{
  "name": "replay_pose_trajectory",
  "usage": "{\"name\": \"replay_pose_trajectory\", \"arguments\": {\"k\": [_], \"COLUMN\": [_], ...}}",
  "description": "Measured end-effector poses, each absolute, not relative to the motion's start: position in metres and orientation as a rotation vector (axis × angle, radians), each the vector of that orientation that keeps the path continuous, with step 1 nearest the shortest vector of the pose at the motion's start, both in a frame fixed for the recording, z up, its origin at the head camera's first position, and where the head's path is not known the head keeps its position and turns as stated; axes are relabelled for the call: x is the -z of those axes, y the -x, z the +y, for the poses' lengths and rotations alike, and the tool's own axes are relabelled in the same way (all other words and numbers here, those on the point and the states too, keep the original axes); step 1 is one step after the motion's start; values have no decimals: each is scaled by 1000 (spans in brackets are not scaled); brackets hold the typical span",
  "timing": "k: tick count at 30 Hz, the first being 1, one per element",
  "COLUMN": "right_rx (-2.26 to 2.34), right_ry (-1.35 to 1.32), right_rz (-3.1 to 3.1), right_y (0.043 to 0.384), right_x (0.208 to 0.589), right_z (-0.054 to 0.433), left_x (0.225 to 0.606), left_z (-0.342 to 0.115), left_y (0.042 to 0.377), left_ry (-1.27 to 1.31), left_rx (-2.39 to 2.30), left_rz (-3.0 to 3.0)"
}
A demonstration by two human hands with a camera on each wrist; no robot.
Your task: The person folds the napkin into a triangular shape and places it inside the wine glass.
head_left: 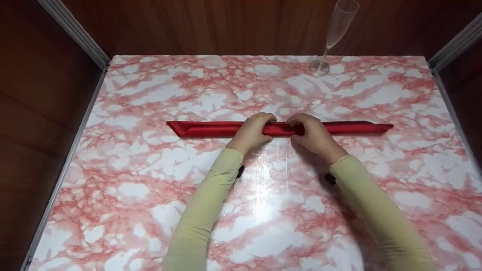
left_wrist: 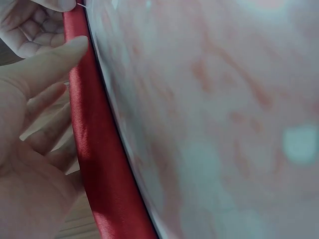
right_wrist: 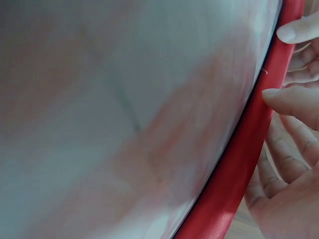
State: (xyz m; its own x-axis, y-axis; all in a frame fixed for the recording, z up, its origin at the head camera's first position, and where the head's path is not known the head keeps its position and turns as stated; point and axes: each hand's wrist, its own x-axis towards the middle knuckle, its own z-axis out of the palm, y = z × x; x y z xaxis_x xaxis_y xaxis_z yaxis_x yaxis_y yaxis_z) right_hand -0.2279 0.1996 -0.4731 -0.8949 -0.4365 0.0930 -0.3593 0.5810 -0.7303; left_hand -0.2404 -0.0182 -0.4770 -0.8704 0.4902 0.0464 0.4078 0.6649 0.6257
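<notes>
A shiny red cloth (head_left: 211, 129), folded into a long narrow strip, lies crosswise on the table. Its left end is slanted, and its right end tapers to a small tip. Near its middle, my left hand (head_left: 253, 131) grips it with the thumb on the near side and the fingers curled over the far side. Just to the right, my right hand (head_left: 313, 133) holds it the same way, a short stretch of cloth showing between the hands. In the left wrist view the thumb lies on the strip (left_wrist: 102, 149); the right wrist view shows that thumb at the cloth's edge (right_wrist: 239, 169).
A clear champagne flute (head_left: 339, 24) stands at the back right of the table. Dark wood panels (head_left: 226, 28) enclose the back and both sides. The tabletop (head_left: 131, 192) has a red and white marbled pattern and a bright reflection in front of the hands.
</notes>
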Motion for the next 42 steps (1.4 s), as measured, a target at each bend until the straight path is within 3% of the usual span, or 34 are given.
{"name": "replay_pose_trajectory", "arguments": {"k": [42], "right_rx": [1118], "right_ry": [538], "right_rz": [2821], "right_y": [232], "right_x": [474], "right_z": [203], "left_x": [470], "left_z": [9], "left_y": [252], "left_ry": [-690], "left_rx": [-1052], "left_rz": [2612]}}
